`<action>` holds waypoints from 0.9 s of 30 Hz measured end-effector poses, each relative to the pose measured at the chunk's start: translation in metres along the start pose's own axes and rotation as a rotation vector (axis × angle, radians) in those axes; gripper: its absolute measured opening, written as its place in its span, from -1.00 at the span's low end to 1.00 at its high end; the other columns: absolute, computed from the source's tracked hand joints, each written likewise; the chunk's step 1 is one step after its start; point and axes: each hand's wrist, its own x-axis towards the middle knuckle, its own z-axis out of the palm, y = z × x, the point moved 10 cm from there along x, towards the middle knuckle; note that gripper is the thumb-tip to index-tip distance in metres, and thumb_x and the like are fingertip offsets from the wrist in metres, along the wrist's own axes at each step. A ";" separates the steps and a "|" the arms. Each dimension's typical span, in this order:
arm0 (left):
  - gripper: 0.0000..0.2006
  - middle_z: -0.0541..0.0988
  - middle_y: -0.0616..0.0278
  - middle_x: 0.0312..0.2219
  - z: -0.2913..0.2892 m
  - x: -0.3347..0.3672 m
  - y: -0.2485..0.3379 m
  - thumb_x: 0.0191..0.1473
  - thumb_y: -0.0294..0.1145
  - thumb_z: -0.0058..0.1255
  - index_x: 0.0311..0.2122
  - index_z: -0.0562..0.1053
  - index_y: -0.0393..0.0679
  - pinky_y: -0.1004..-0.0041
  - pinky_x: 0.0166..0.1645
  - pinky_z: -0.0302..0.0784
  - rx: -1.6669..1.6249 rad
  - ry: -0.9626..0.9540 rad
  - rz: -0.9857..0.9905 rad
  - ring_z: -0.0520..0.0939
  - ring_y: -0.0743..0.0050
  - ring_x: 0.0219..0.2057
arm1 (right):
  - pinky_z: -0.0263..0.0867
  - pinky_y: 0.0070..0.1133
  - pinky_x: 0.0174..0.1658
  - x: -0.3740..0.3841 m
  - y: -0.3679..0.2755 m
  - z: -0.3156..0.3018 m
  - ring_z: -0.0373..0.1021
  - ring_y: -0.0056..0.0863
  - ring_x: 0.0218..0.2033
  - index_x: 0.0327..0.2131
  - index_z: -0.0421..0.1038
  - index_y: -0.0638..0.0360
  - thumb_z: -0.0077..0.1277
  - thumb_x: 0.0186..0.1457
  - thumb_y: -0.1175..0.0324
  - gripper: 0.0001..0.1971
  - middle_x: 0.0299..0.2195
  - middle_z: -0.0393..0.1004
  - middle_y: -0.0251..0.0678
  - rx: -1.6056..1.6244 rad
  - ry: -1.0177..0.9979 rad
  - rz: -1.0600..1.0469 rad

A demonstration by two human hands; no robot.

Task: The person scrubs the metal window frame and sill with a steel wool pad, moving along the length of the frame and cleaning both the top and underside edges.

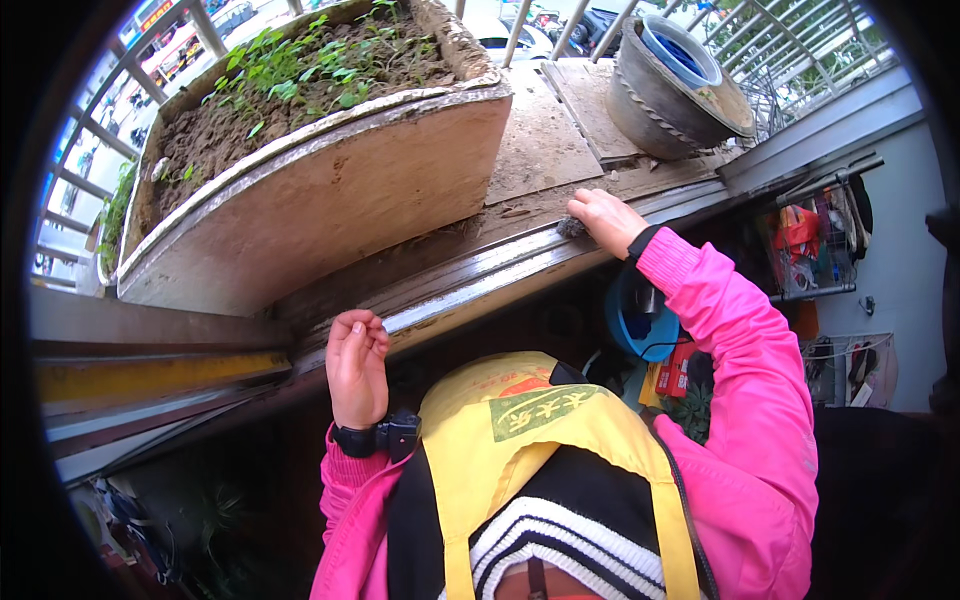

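My right hand [603, 220] is closed around a dark grey clump that looks like a steel wool scrubber [571, 228]. It presses the scrubber onto the window sill track [500, 262], whose metal rails look wet and shiny. My left hand [358, 365] is raised near the left part of the same track, its fingers loosely curled and apart from the thumb, with nothing visible in it. Both wrists wear black bands, below pink sleeves. Beyond the track stands a large planter [330, 205] of soil with small green seedlings [300, 70].
Right of the planter, a dark pot [655, 105] with a blue-lined bucket [683, 50] on it stands on boards [535, 135]. Metal bars [780, 45] enclose the ledge. Below the sill are a blue basin [640, 315] and a red box [678, 368]; wire baskets [815, 240] hang at right.
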 end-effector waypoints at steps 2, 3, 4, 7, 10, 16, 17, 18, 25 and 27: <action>-0.88 0.45 0.27 -0.35 -0.003 -0.002 0.001 0.19 -0.43 -0.17 -0.20 0.37 -0.17 0.58 -0.22 0.32 -0.022 0.021 0.013 0.42 0.59 -0.36 | 0.29 -0.33 -0.18 0.002 -0.011 -0.023 0.33 -0.09 -0.26 -0.38 0.29 0.22 -0.03 -0.16 0.59 -0.82 -0.38 0.32 -0.13 0.076 0.030 0.018; -0.89 0.45 0.27 -0.35 -0.005 -0.002 0.000 0.20 -0.44 -0.18 -0.20 0.37 -0.18 0.58 -0.22 0.33 -0.028 0.028 0.000 0.43 0.59 -0.36 | 0.29 -0.33 -0.19 0.003 -0.020 -0.038 0.33 -0.07 -0.25 -0.37 0.31 0.23 -0.01 -0.21 0.65 -0.76 -0.37 0.33 -0.12 0.164 0.110 0.002; -0.89 0.46 0.27 -0.35 -0.007 -0.003 0.000 0.20 -0.45 -0.18 -0.20 0.37 -0.18 0.58 -0.22 0.33 -0.031 0.039 0.002 0.43 0.59 -0.36 | 0.30 -0.32 -0.19 0.006 -0.030 -0.041 0.33 -0.07 -0.25 -0.37 0.31 0.23 0.01 -0.22 0.65 -0.75 -0.37 0.33 -0.12 0.210 0.103 0.004; -0.87 0.44 0.28 -0.34 -0.007 -0.003 0.003 0.20 -0.38 -0.18 -0.20 0.36 -0.15 0.59 -0.22 0.31 0.008 0.029 0.014 0.42 0.58 -0.35 | 0.32 -0.31 -0.21 0.022 -0.071 -0.036 0.35 -0.05 -0.27 -0.35 0.33 0.23 0.06 -0.23 0.62 -0.74 -0.36 0.33 -0.12 0.367 0.075 -0.042; -0.88 0.46 0.28 -0.34 -0.011 -0.007 0.009 0.20 -0.45 -0.18 -0.20 0.38 -0.18 0.59 -0.22 0.35 -0.034 0.035 0.031 0.44 0.61 -0.36 | 0.32 -0.31 -0.19 0.051 -0.122 -0.023 0.35 -0.05 -0.25 -0.31 0.37 0.22 0.07 -0.22 0.57 -0.72 -0.34 0.35 -0.13 0.441 0.053 -0.121; -0.88 0.43 0.28 -0.36 -0.040 -0.017 0.019 0.19 -0.40 -0.18 -0.21 0.36 -0.16 0.58 -0.24 0.30 -0.022 0.137 0.062 0.41 0.58 -0.36 | 0.33 -0.31 -0.17 0.111 -0.232 0.001 0.37 -0.08 -0.24 -0.36 0.38 0.25 0.07 -0.21 0.53 -0.77 -0.33 0.37 -0.10 0.472 -0.020 -0.290; -0.89 0.43 0.27 -0.35 -0.046 -0.019 0.022 0.19 -0.42 -0.19 -0.22 0.36 -0.17 0.58 -0.23 0.32 -0.038 0.152 0.077 0.41 0.58 -0.37 | 0.33 -0.31 -0.20 0.118 -0.250 0.004 0.36 -0.07 -0.24 -0.36 0.37 0.25 0.07 -0.21 0.55 -0.76 -0.34 0.36 -0.11 0.479 -0.024 -0.318; -0.89 0.44 0.26 -0.35 -0.052 -0.023 0.025 0.19 -0.44 -0.19 -0.22 0.36 -0.18 0.58 -0.22 0.33 -0.055 0.170 0.088 0.41 0.58 -0.37 | 0.34 -0.33 -0.22 0.124 -0.267 0.002 0.37 -0.08 -0.26 -0.40 0.35 0.25 0.07 -0.22 0.54 -0.79 -0.35 0.36 -0.11 0.479 0.020 -0.365; -0.89 0.42 0.28 -0.36 -0.082 -0.038 0.042 0.19 -0.39 -0.17 -0.22 0.34 -0.17 0.55 -0.22 0.31 -0.030 0.225 0.106 0.39 0.56 -0.35 | 0.36 -0.37 -0.20 0.152 -0.349 0.031 0.37 -0.12 -0.24 -0.42 0.39 0.24 -0.05 -0.13 0.47 -0.87 -0.34 0.38 -0.11 0.382 -0.004 -0.402; -0.89 0.42 0.28 -0.36 -0.084 -0.040 0.045 0.18 -0.39 -0.17 -0.22 0.34 -0.17 0.55 -0.22 0.31 -0.032 0.218 0.107 0.39 0.56 -0.35 | 0.36 -0.37 -0.19 0.149 -0.349 0.031 0.37 -0.13 -0.23 -0.43 0.40 0.24 -0.05 -0.14 0.47 -0.87 -0.34 0.38 -0.12 0.404 0.018 -0.439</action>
